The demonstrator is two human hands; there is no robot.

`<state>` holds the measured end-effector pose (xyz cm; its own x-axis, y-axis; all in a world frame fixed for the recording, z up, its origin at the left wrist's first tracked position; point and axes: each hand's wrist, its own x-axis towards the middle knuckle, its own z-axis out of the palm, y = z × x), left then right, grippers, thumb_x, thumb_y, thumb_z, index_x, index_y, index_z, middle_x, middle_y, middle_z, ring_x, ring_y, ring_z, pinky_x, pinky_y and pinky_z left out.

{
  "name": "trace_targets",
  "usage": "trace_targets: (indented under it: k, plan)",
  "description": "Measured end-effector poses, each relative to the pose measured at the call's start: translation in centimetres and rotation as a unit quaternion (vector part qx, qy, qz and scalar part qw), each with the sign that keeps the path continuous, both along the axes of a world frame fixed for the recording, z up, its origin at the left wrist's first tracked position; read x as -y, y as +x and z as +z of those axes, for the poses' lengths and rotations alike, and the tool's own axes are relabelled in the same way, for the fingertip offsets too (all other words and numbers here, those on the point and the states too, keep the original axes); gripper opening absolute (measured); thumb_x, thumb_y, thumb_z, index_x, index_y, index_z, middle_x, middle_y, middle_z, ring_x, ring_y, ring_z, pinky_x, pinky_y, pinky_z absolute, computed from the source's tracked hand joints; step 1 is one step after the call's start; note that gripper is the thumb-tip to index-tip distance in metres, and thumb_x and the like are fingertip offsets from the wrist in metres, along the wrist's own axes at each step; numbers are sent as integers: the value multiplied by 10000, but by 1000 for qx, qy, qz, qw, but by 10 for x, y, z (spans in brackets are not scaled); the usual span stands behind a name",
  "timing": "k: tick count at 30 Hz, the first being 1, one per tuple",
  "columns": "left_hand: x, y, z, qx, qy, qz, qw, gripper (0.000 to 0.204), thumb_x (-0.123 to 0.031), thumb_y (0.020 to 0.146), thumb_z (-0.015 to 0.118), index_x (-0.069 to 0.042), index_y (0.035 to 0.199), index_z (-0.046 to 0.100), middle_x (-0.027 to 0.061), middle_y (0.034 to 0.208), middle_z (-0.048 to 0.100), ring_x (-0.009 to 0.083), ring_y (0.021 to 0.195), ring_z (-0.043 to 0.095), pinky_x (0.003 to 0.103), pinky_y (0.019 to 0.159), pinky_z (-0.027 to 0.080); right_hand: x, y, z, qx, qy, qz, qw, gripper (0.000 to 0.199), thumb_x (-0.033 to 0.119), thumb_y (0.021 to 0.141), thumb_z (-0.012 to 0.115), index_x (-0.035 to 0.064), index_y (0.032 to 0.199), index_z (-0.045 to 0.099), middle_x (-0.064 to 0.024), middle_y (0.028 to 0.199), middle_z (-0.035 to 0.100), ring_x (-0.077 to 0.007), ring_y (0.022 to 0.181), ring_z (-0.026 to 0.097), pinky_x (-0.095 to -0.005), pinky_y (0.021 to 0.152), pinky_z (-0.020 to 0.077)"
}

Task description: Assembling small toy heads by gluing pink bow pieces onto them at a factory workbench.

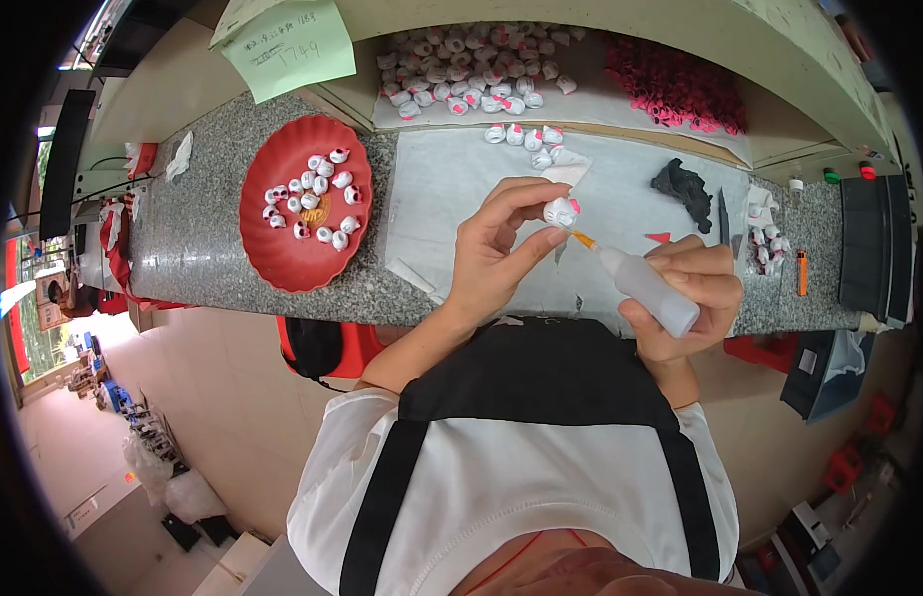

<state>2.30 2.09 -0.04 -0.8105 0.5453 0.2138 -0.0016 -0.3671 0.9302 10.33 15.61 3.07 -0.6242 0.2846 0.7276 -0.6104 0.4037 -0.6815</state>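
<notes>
Speckled granite surface point(208, 248) — left hand point(501, 248) fingers pinch small white-and-pink figurine point(562, 211) above red scalloped plastic plate point(283, 253) level; right hand point(685, 293) grips soft translucent squeeze bottle point(645, 288), nozzle touching figurine — light, likely fragile; hold by sides.

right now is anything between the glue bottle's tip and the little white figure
Nothing visible. The right hand aims the squeeze bottle so its orange nozzle reaches the small white figure pinched in the left hand.

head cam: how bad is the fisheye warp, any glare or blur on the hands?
Head view: strong warp, counter edge bows and black vignette fills the corners. Light is even and soft, no glare on the red plate. Left hand, figurine, right hand and glue bottle are sharp, no motion blur.
</notes>
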Motion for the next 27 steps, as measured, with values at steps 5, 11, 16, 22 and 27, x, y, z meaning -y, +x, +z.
trace_targets:
  k: [5,11,16,22,27]
  plan:
    - [1,0,0,20,-3,-4,1000,319,59,692,544,7,1004,495,87,1007,460,133,901,458,251,790,374,-1,0,0,-2,-3,-13,1000,373,160,616,689,55,848,417,-98,757,451,-155,559,469,-239,492,406]
    - [1,0,2,87,17,-29,996,327,61,711,519,25,1031,460,87,995,487,132,894,484,247,785,388,-2,0,-2,-5,-10,-19,1000,376,151,612,688,50,848,414,-99,756,449,-153,561,467,-241,498,409]
    - [2,-3,3,131,40,-11,990,339,48,710,514,21,1039,437,99,966,505,138,897,486,248,789,377,-11,-4,-5,-11,-26,-25,999,376,157,616,684,38,834,403,-102,759,445,-149,569,467,-251,516,429]
    - [10,-14,-5,123,58,50,989,324,61,705,518,19,1018,446,78,943,513,108,856,490,213,747,384,-51,-21,-41,159,-175,-66,969,259,-10,666,550,-6,889,417,-103,873,463,-168,700,521,-256,588,470]
    - [10,-13,-3,98,33,67,992,312,47,703,526,9,1003,450,94,964,506,132,869,492,251,772,387,-87,-57,-66,308,-132,-65,940,246,-15,681,517,10,913,438,-77,831,488,-154,735,528,-274,651,447]
